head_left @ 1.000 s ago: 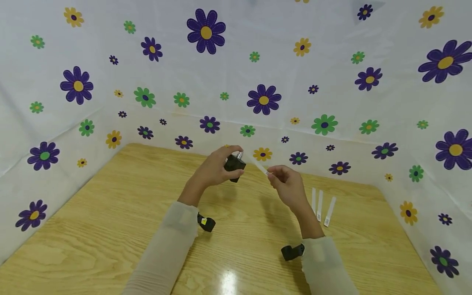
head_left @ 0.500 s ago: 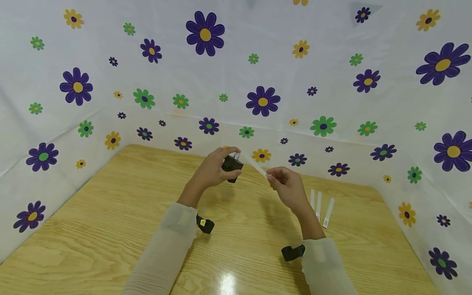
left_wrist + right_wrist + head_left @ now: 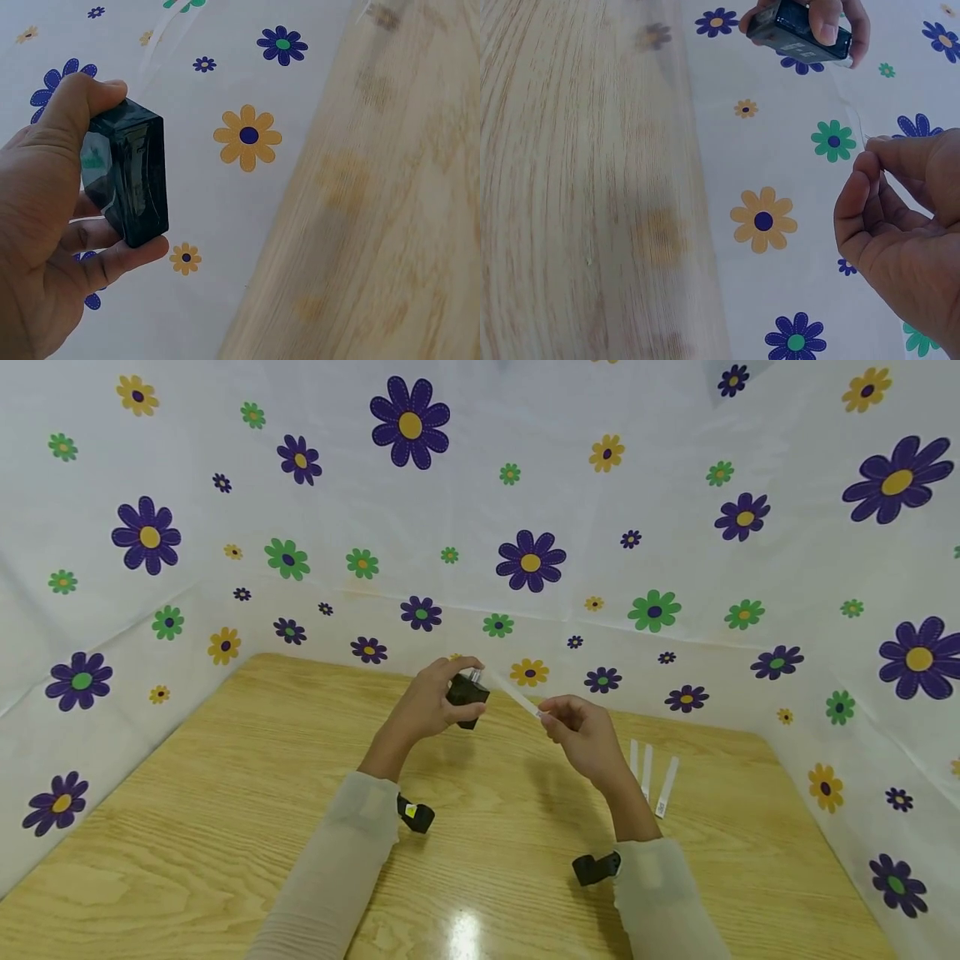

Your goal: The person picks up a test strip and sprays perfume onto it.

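In the head view my left hand (image 3: 423, 706) holds a dark glass perfume bottle (image 3: 467, 702) above the table. A finger lies on the silver spray top (image 3: 475, 676), and the thumb is against the lower side. The left wrist view shows the angular, see-through dark body of the bottle (image 3: 139, 176) between thumb and fingers. To its right, my right hand (image 3: 587, 739) pinches one end of a thin white paper strip (image 3: 516, 695). The strip's free end points up and left toward the spray top. From the right wrist, the strip appears edge-on and barely visible above the pinching fingers (image 3: 870, 161).
Beside the right forearm, three white paper strips (image 3: 667, 787) lie on the wooden table (image 3: 510, 860), some with small printed labels. A flower-print sheet (image 3: 330, 510) stands behind and at both sides. Black wrist cameras (image 3: 416, 815) sit under both cuffs.
The bottle and left hand have shifted slightly left. The strip has turned a little, showing more of its length toward the spray top. Both grips are unchanged, and the head view has moved slightly.
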`<move>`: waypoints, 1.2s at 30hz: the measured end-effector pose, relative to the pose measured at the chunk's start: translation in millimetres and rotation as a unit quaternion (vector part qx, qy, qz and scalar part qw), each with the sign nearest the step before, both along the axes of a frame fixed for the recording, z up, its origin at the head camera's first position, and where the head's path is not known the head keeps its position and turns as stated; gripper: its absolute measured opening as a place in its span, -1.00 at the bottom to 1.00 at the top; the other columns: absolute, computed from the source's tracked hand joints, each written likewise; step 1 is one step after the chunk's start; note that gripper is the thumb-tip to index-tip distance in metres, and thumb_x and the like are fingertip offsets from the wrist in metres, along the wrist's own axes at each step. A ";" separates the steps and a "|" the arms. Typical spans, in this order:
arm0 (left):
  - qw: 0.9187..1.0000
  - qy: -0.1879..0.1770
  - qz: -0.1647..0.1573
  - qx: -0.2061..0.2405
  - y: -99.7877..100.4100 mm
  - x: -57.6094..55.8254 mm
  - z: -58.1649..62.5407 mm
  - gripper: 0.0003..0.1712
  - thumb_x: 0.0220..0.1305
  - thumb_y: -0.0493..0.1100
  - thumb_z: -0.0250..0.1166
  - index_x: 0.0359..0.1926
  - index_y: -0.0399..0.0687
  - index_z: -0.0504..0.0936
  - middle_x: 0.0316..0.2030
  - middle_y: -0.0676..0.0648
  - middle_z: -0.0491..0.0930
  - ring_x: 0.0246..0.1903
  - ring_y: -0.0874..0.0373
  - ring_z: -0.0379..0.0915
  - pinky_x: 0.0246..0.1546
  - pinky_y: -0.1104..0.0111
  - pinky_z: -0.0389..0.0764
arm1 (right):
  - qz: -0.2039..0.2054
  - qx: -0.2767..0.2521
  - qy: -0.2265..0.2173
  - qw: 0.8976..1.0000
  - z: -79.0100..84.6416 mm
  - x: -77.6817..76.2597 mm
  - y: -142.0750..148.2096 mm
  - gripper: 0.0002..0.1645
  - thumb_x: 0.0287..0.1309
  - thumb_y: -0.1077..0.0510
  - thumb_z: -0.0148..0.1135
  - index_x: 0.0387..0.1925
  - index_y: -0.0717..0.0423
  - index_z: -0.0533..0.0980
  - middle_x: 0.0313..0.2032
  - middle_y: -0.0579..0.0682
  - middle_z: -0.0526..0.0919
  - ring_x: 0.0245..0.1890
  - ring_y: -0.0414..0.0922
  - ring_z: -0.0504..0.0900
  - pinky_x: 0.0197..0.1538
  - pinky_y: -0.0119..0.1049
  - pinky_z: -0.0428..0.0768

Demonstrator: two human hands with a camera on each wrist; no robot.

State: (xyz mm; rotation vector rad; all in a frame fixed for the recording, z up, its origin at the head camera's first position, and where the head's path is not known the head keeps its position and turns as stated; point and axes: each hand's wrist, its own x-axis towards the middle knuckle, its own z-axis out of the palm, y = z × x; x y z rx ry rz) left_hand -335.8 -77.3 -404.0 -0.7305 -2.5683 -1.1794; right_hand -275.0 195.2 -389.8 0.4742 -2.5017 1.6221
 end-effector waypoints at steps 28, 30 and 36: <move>0.999 0.017 -0.016 -0.043 -4.4 0.7 4.2 -0.25 0.28 0.13 0.45 0.45 0.18 0.44 0.01 -0.24 0.51 -0.10 -0.11 0.48 -0.14 0.02 0.65 | 0.009 -0.007 0.010 1.000 2.1 1.2 2.3 -0.81 0.44 0.25 0.21 -0.01 0.22 0.64 -0.28 0.14 0.63 -0.37 -0.01 0.55 -0.36 -0.36 0.51; 0.999 0.018 -0.014 -0.043 -4.6 0.9 3.6 -0.25 0.29 0.13 0.44 0.45 0.18 0.45 0.01 -0.26 0.50 -0.12 -0.11 0.47 -0.14 0.03 0.64 | 0.012 -0.008 0.010 1.000 1.9 1.3 1.4 -0.81 0.44 0.25 0.21 -0.02 0.22 0.64 -0.28 0.13 0.63 -0.38 -0.02 0.55 -0.36 -0.36 0.51; 0.999 0.014 -0.012 -0.035 -4.3 1.0 2.9 -0.26 0.29 0.13 0.44 0.45 0.15 0.47 -0.02 -0.26 0.48 -0.14 -0.12 0.46 -0.13 0.02 0.64 | 0.016 -0.006 0.012 1.000 1.6 1.5 0.5 -0.81 0.44 0.26 0.21 -0.02 0.23 0.64 -0.27 0.14 0.63 -0.38 -0.03 0.54 -0.36 -0.35 0.51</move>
